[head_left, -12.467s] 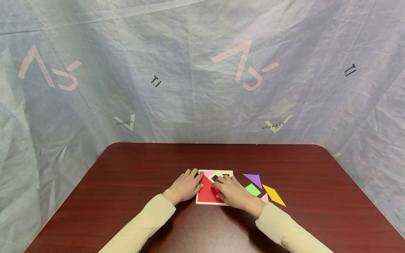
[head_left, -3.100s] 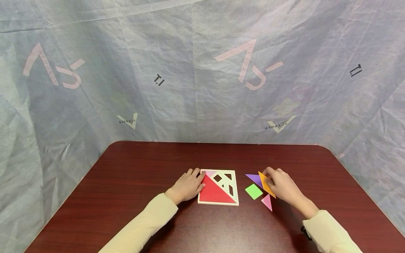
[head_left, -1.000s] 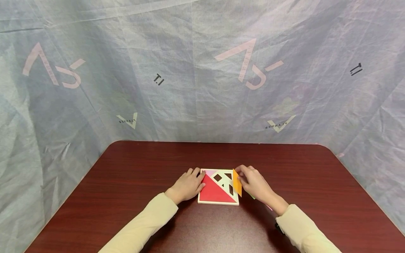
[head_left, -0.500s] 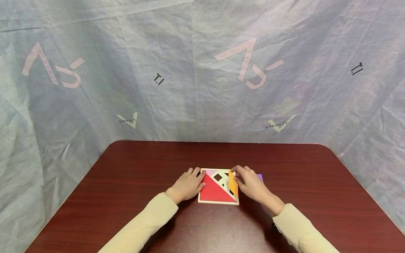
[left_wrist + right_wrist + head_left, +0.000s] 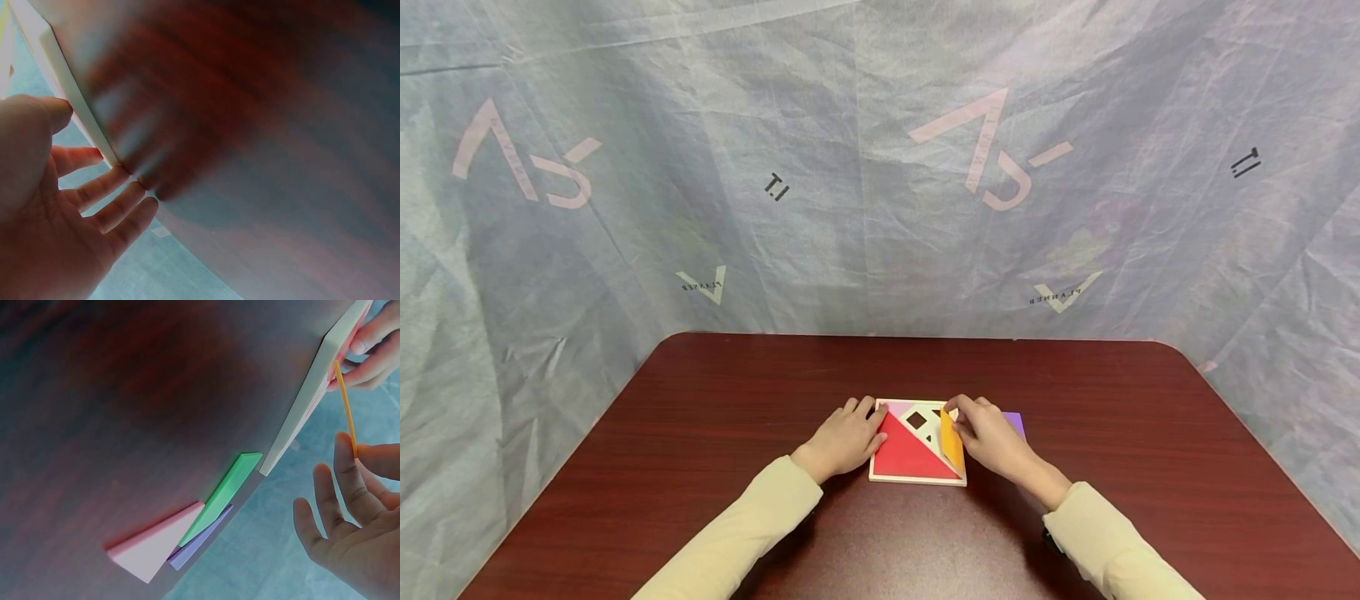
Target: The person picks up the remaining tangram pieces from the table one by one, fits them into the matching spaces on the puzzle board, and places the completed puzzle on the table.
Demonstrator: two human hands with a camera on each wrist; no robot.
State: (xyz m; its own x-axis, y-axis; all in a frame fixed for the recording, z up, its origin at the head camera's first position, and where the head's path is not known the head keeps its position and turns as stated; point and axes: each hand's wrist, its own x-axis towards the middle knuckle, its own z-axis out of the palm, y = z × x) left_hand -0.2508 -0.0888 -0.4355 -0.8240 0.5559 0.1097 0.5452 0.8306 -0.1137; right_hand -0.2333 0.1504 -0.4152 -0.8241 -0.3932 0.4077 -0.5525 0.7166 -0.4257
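A white-rimmed tangram tray (image 5: 917, 481) lies mid-table, its lower-left half filled by red pieces (image 5: 902, 454) and its top-left corner by a pink piece (image 5: 893, 407). Dark cut-outs show in its bare right part. My left hand (image 5: 842, 443) rests on the tray's left edge; in the left wrist view its fingers lie fairly straight against the side. Thumb and index finger of my right hand (image 5: 997, 439) pinch a yellow parallelogram piece (image 5: 952, 446), tilted over the tray's right side. In the right wrist view that piece (image 5: 345, 403) appears edge-on.
Right of the tray lie a green piece (image 5: 222, 497), a pink triangle (image 5: 150, 547) and a purple piece (image 5: 201, 540). Only the purple triangle (image 5: 1016, 422) peeks past my right hand in the head view. A grey curtain (image 5: 865, 208) hangs behind the table (image 5: 760, 375).
My right hand has picked up the yellow parallelogram from the loose pieces and carried it left, over the tray's right side. Lately it has lowered and tilted slightly. My left hand stays put.
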